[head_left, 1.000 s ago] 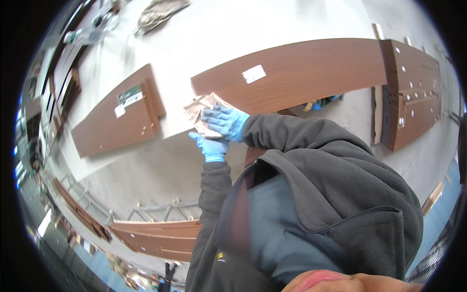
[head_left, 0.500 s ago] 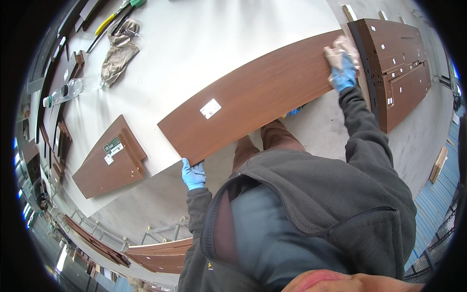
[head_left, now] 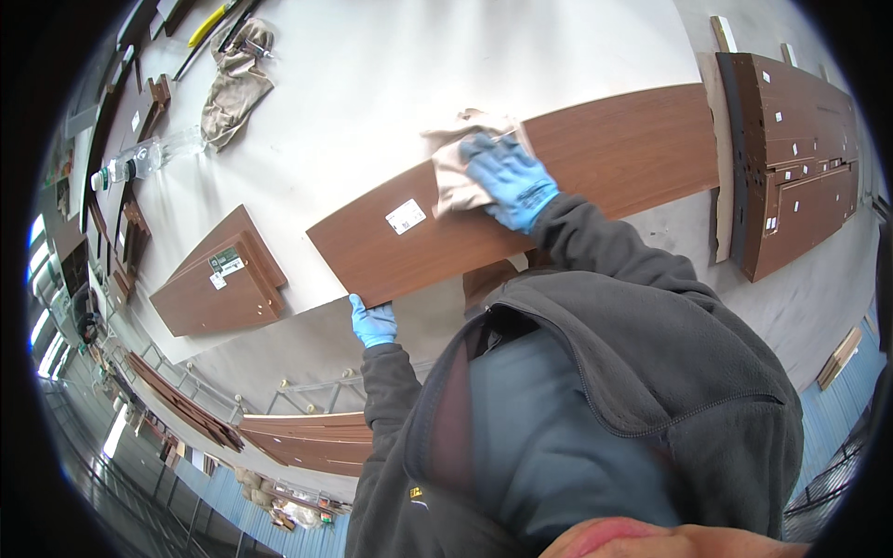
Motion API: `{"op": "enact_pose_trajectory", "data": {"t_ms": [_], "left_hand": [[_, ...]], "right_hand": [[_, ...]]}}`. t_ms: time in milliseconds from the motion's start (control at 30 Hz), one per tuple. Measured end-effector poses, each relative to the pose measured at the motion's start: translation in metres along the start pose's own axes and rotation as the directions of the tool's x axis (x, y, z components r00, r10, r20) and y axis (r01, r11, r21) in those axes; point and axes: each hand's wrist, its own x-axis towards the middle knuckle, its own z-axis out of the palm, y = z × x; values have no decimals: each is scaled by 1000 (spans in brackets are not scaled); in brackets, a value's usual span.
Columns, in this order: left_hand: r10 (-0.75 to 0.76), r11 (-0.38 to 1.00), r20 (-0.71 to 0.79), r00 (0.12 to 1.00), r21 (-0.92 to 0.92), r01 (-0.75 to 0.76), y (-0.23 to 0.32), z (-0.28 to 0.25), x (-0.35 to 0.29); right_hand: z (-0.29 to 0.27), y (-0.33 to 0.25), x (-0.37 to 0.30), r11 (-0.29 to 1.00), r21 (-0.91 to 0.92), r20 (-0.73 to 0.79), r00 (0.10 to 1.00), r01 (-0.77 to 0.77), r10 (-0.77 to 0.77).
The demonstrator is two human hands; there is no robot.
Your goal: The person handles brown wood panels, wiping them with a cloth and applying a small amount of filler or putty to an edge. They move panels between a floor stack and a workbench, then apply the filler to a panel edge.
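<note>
A long brown wood-grain panel [head_left: 614, 139] lies across the white table [head_left: 363, 65], its near edge toward my body. It carries a white label [head_left: 406, 217] near its left end. My right hand [head_left: 513, 181], in a blue glove, presses a beige cloth [head_left: 458, 167] onto the middle of the panel, just right of the label. The palm and part of the cloth are hidden under the hand. My left hand [head_left: 374, 321], also blue-gloved, grips the panel's near left corner, thumb up at the end edge and fingers beneath.
Smaller brown panels [head_left: 209, 288] are stacked at the left, beside a clear plastic bottle [head_left: 139, 163] and a crumpled beige cloth [head_left: 234, 98]. A yellow-handled tool [head_left: 206, 26] lies beyond. Stacked brown panels [head_left: 795, 167] stand at the right. More boards [head_left: 307, 442] rest behind on a rack.
My right hand has swept the cloth leftward along the panel, from its far right end to its middle. My left hand still holds the corner. The view has shifted slightly.
</note>
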Motion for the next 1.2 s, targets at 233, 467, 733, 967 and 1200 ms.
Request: {"op": "enact_pose_trajectory", "data": {"t_ms": [233,467,733,967,1200], "left_hand": [[-10,999,6,1000,-32,10,2,-2,-4],[22,1000,-29,999,-6,-22,-3,2,-3],[-12,998,30,999,-53,14,-3,1,-4],[-101,995,81,992,11,101,5,3,-8],[-185,974,17,982,132,182,23,1,-14]], "right_hand": [[-72,185,-40,936,-231,-187,956,-265,224],[-102,338,-41,864,-189,-424,832,-466,356],[-80,323,26,986,-95,-412,907,-137,86],[-48,322,51,893,-334,-425,894,-301,142],[-37,267,46,828,-451,-416,899,-333,135]]}}
